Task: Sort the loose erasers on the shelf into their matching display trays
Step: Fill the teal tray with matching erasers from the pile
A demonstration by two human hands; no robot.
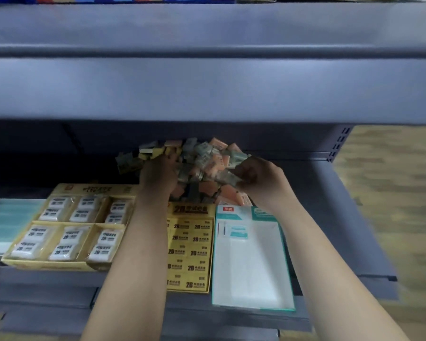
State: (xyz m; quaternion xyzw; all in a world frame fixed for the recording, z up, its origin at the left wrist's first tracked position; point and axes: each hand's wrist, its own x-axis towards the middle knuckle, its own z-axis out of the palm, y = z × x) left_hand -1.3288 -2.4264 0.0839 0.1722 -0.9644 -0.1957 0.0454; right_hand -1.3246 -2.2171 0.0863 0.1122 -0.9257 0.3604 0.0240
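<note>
Where erasers point(208, 158) pile, left grip point(159, 172) rests, right grip point(258, 179) pinches one.

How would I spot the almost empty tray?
On the grey shelf, find the pile of loose erasers at the back. In the row of trays before it, take the rightmost tray. Unlike the full yellow tray beside it, it is white, teal-rimmed and almost bare inside.

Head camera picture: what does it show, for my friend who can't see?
A left hand reaches into a heap of loose erasers on a grey shelf while the right hand pinches some. In front sit a yellow tray of wrapped white erasers, a full yellow 2B tray and an almost empty white tray.
</note>
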